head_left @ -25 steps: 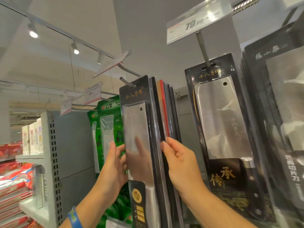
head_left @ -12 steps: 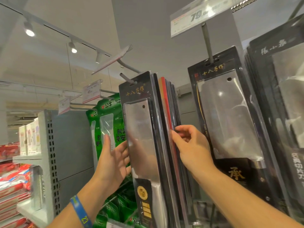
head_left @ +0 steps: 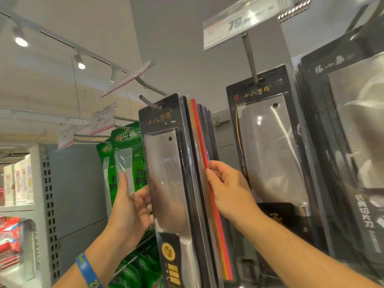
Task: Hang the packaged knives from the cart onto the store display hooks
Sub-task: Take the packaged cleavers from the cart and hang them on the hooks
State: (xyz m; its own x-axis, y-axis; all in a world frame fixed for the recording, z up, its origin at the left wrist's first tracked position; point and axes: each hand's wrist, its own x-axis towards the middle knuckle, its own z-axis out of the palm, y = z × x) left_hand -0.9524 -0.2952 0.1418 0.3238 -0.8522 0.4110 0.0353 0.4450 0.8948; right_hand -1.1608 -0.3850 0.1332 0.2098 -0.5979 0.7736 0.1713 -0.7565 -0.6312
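Note:
A black packaged cleaver point(head_left: 166, 173) hangs at the front of a grey display hook point(head_left: 149, 103), with several more packs behind it, one edged red point(head_left: 204, 161). My left hand point(head_left: 131, 206) sits at the front pack's left edge, fingers straight, fingertips hidden behind the pack. My right hand point(head_left: 230, 190) reaches to the right side of the stack and its fingertips pinch the red-edged pack's rim. A second black cleaver pack point(head_left: 270, 146) hangs on the neighbouring hook to the right.
Green packets point(head_left: 124, 154) hang on hooks to the left. A 79 price tag point(head_left: 241, 21) sticks out overhead on its hook arm. More black knife packs point(head_left: 351, 142) crowd the far right. A grey perforated shelf upright point(head_left: 48, 204) stands at left.
My right hand has shifted up and right along the stack's edge to the red-edged pack. My left hand has risen a little beside the front pack.

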